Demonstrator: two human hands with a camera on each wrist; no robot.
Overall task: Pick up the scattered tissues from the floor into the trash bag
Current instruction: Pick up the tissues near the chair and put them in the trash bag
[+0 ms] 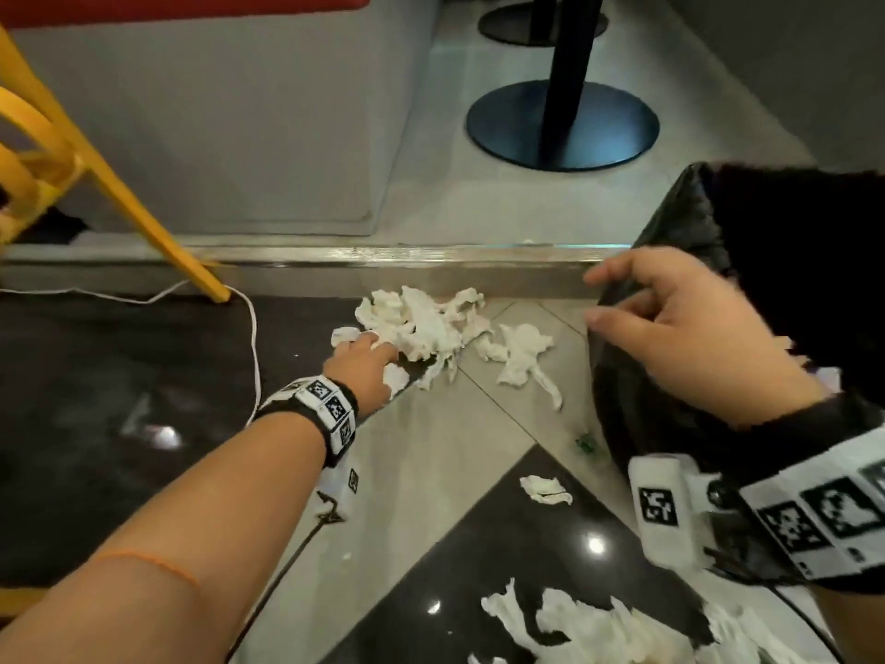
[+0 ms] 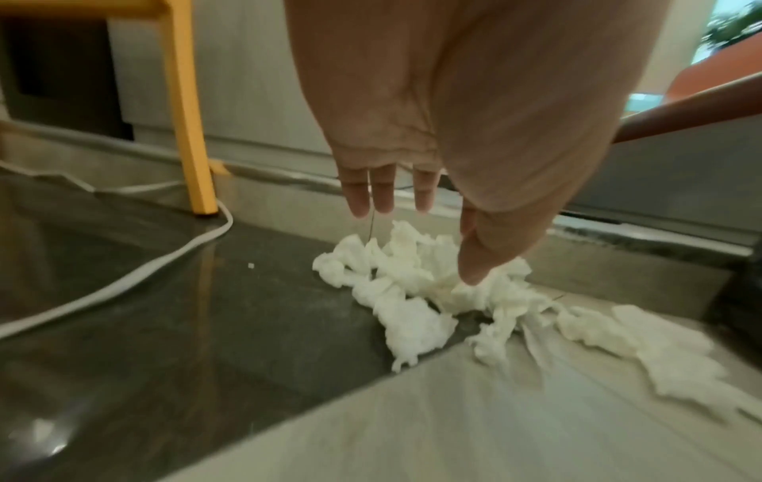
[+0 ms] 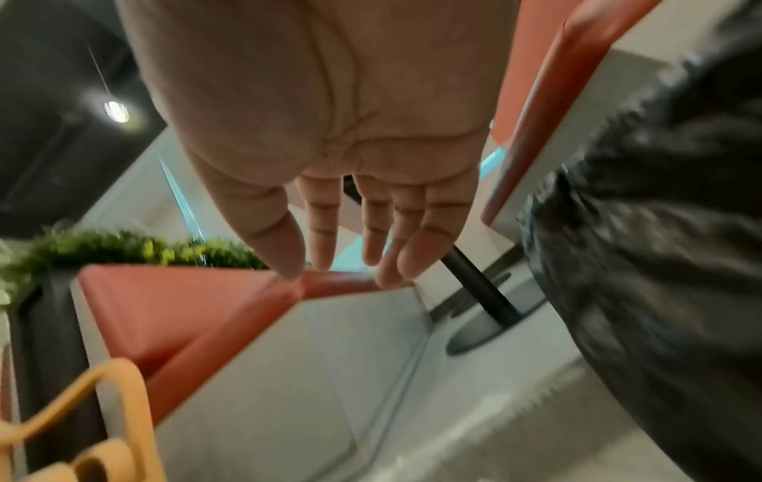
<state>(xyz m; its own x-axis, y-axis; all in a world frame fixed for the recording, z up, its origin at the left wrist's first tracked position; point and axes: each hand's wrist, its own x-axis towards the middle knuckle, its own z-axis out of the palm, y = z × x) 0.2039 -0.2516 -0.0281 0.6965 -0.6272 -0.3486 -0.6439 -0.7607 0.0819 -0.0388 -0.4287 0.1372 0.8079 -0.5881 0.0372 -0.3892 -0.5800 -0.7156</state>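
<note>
A pile of crumpled white tissues [image 1: 421,323] [image 2: 416,287] lies on the floor against a metal step. My left hand [image 1: 371,349] [image 2: 412,234] reaches onto its left edge with fingers straight, and the thumb tip touches the pile. More tissues lie to the right [image 1: 524,361], one small piece [image 1: 543,488] is nearer me, and a larger heap [image 1: 574,625] is at the bottom edge. The black trash bag [image 1: 790,261] [image 3: 659,228] stands at the right. My right hand [image 1: 622,304] [image 3: 342,267] hovers at its left rim, fingers loosely spread, holding nothing.
A yellow chair leg [image 1: 158,222] [image 2: 189,130] stands left of the pile, with a white cable [image 1: 251,337] looping round its foot. The metal step edge [image 1: 383,256] runs behind the tissues. A black table base [image 1: 562,127] sits on the raised floor beyond.
</note>
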